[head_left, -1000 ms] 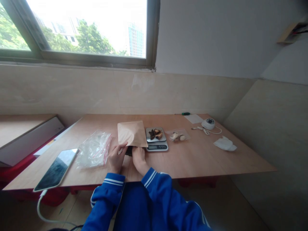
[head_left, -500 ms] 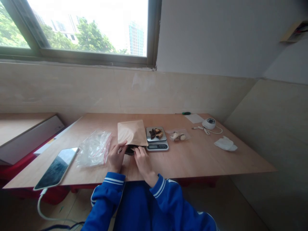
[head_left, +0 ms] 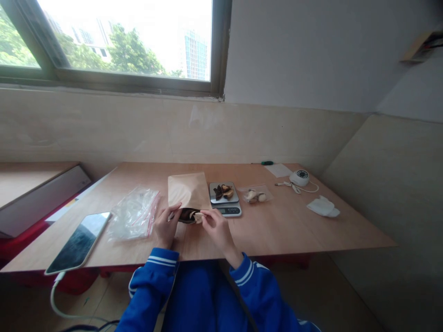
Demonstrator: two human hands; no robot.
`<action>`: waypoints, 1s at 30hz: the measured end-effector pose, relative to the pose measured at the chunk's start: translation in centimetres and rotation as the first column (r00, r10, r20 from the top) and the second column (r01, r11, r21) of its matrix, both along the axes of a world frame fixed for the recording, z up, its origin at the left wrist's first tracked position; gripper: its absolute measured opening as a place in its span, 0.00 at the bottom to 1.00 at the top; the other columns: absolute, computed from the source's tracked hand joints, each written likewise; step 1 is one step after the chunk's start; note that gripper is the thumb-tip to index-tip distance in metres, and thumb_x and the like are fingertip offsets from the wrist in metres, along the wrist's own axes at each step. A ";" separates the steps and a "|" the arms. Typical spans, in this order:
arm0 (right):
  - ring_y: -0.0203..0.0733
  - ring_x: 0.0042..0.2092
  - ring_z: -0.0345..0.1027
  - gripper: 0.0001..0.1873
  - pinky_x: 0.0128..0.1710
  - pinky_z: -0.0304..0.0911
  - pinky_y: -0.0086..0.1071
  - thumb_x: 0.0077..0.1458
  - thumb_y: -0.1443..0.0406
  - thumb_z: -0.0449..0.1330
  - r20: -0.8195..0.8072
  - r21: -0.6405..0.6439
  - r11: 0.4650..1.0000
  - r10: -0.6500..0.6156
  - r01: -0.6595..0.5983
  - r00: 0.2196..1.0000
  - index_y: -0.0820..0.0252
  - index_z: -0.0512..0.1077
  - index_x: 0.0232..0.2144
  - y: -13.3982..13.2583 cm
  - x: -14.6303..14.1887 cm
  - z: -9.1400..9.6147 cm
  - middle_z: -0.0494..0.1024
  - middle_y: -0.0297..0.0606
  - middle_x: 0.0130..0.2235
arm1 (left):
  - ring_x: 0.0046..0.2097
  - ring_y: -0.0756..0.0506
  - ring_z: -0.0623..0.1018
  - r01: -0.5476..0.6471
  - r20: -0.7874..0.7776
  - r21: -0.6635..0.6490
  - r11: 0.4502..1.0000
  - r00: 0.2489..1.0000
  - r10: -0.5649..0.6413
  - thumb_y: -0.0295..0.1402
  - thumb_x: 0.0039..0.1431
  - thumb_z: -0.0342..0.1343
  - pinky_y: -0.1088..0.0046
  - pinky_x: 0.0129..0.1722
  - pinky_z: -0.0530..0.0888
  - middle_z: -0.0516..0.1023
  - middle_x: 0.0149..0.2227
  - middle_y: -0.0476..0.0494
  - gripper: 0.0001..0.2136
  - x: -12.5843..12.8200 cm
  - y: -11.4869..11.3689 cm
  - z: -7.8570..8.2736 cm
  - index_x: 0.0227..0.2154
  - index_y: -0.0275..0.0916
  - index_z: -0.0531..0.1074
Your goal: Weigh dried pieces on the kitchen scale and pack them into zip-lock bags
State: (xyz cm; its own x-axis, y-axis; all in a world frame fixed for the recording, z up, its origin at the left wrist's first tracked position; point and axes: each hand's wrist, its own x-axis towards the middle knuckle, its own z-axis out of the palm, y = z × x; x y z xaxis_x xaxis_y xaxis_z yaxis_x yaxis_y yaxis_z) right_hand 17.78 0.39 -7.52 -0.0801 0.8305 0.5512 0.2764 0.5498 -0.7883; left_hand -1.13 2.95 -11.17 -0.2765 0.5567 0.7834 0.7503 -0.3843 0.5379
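Matt paper bag (head_left: pixel 188 189); glossy plast. bags (head_left: pixel 133 214); wood tbl (head_left: pixel 284 230).

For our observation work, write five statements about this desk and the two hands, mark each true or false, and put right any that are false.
1. The right hand pinches a pale piece at the mouth of the paper bag. True.
2. The other hand is away from the paper bag. False: the left hand grips the paper bag by its opening edge.
3. The scale stands to the right of the paper bag. True.
4. Nothing lies on the scale. False: dark brown pieces lie on it.
5. The phone lies to the left of the clear plastic bags. True.
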 end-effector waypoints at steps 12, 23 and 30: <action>0.46 0.36 0.76 0.24 0.38 0.72 0.39 0.45 0.50 0.64 -0.424 -0.443 0.896 -0.176 -0.034 0.889 0.63 0.76 0.38 5.4 6.0 -1.7 0.81 0.44 0.37 | 0.35 0.48 0.78 0.005 -0.006 0.032 0.999 1.000 -0.005 0.37 0.57 0.58 0.71 0.38 0.75 0.80 0.34 0.47 0.08 0.1 0.0 0.0 0.36 0.42 0.78; 0.48 0.36 0.73 0.19 0.39 0.69 0.42 0.52 0.52 0.57 -0.042 -0.185 0.956 -0.238 0.227 0.970 0.63 0.75 0.34 10.4 7.2 -2.7 0.79 0.47 0.35 | 0.36 0.47 0.79 -0.014 -0.037 0.056 0.998 0.999 0.016 0.36 0.57 0.58 0.71 0.39 0.75 0.81 0.34 0.48 0.06 0.0 0.2 0.0 0.35 0.42 0.77; 0.48 0.46 0.67 0.14 0.48 0.63 0.42 0.58 0.67 0.49 0.192 0.071 0.944 -0.330 0.322 0.924 0.60 0.74 0.39 10.5 7.8 -3.1 0.73 0.47 0.42 | 0.36 0.47 0.79 -0.029 -0.035 0.052 0.998 0.999 0.031 0.36 0.57 0.58 0.72 0.36 0.74 0.81 0.34 0.46 0.06 0.1 0.1 0.1 0.35 0.41 0.77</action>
State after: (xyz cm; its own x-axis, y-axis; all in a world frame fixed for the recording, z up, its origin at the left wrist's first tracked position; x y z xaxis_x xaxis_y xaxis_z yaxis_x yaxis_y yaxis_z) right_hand 25.61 10.91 -10.57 0.0807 0.8081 0.5834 0.5941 0.4310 -0.6792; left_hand -0.99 3.04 -11.12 -0.2638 0.5070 0.8206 0.7802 -0.3880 0.4906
